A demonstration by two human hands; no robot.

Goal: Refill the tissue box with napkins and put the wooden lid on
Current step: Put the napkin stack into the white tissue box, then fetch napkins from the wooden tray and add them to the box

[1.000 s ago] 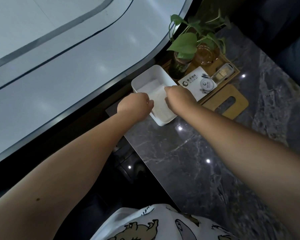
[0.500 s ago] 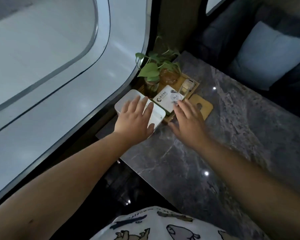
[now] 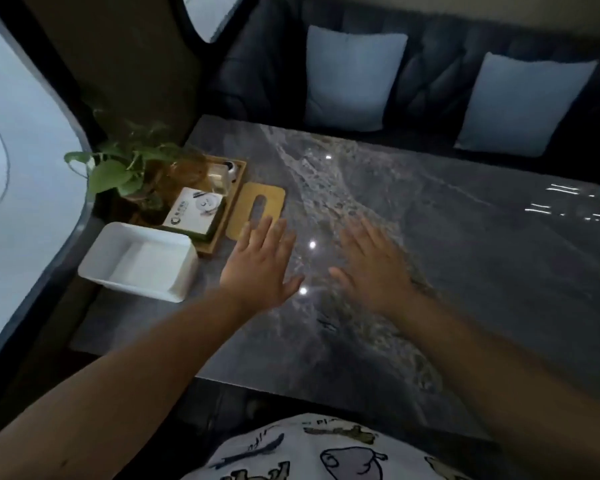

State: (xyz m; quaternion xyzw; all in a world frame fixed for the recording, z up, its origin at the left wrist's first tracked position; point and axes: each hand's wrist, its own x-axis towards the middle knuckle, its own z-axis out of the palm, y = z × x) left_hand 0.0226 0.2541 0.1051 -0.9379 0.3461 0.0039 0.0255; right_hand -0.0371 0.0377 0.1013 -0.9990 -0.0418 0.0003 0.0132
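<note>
Two hands empty | left fingers (image 3: 262, 233) over wooden lid (image 3: 257, 209)

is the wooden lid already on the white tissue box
No, the wooden lid lies flat on the table beside the tray, apart from the open tissue box.

- Dark marble table (image 3: 430, 237) across the centre.
- Leafy green plant (image 3: 118, 168) at ten o'clock, beside wooden tray (image 3: 238, 181) bearing white card (image 3: 194, 211).
- Two pale cushions (image 3: 352, 77) on dark sofa (image 3: 426, 74), twelve to two o'clock.
</note>
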